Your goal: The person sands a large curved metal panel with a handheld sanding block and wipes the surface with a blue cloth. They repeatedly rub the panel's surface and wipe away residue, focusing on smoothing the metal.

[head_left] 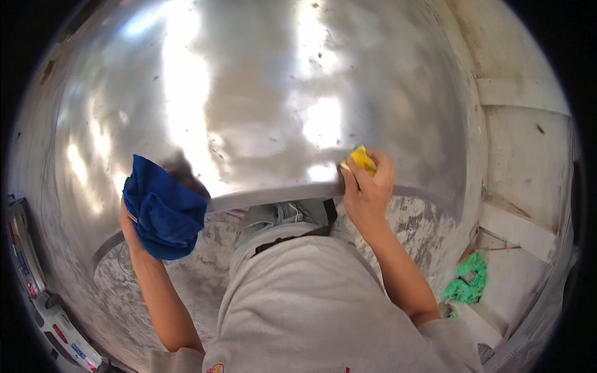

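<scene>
Before me curves a broad silver metal panel [255,112] with bright reflections and small dark specks. My left hand [129,227] holds a bunched blue cloth [165,214] by the panel's near left edge; the cloth hides most of its fingers. At the near right edge, my right hand [371,186] is closed around a small yellow piece [362,161] that looks like folded sandpaper. The fingertips and the yellow piece are against the panel, close to its rim.
Pale wall-like panels [525,149] stand on the right. A crumpled green plastic bag [467,280] lies low beside them. Parked vehicles [53,311] show at the far lower left. The floor [205,273] under the panel's edge is mottled grey and white.
</scene>
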Demonstrator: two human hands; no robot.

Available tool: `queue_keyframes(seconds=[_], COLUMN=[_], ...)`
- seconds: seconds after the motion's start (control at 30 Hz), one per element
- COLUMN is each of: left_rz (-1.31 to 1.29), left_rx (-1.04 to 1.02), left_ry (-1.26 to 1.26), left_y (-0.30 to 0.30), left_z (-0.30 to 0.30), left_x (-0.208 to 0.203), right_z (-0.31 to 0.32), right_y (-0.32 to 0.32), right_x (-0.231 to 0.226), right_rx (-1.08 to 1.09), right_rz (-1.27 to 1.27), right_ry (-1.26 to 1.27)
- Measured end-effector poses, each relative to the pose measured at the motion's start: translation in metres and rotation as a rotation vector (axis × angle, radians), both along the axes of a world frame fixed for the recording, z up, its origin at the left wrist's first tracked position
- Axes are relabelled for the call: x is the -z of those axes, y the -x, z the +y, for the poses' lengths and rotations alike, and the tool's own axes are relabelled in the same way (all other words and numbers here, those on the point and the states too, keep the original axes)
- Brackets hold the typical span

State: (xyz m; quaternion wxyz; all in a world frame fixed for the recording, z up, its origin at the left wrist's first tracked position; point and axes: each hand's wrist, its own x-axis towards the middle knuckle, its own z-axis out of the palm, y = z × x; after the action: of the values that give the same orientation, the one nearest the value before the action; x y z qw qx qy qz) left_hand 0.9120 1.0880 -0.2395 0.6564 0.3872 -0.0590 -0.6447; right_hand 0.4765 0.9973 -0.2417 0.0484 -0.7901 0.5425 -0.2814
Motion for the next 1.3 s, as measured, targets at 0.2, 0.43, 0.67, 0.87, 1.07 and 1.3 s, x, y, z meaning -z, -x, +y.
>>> queue_keyframes(seconds=[0.2, 0.43, 0.67, 0.87, 1.07, 1.3], left_rz=[-0.074, -0.060, -0.021, 0.010, 0.026, 0.008], left_rx=[0.005, 0.013, -0.021, 0.013, -0.023, 0.001], left_ry=[-0.013, 0.013, -0.023, 0.011, 0.014, 0.061], left_y=[0.001, 0.007, 0.002, 0.001, 0.000, -0.024], left_z=[-0.002, -0.002, -0.002, -0.003, -0.001, 0.011], left_x=[-0.003, -0.011, -0.007, -0.005, -0.002, 0.017], right_z=[0.005, 0.003, 0.000, -0.051, -0.021, 0.022], right_y=[0.006, 0.006, 0.004, 0.034, 0.061, 0.051], right_x=[-0.005, -0.010, -0.018, -0.036, -0.041, -0.008], right_rx=[0.001, -0.007, -0.038, 0.152, 0.107, -0.227], right_rz=[0.045, 0.013, -0.001, -0.363, -0.280, -0.183], right_ry=[-0.068, -0.035, -0.006, -0.141, -0.231, -0.243])
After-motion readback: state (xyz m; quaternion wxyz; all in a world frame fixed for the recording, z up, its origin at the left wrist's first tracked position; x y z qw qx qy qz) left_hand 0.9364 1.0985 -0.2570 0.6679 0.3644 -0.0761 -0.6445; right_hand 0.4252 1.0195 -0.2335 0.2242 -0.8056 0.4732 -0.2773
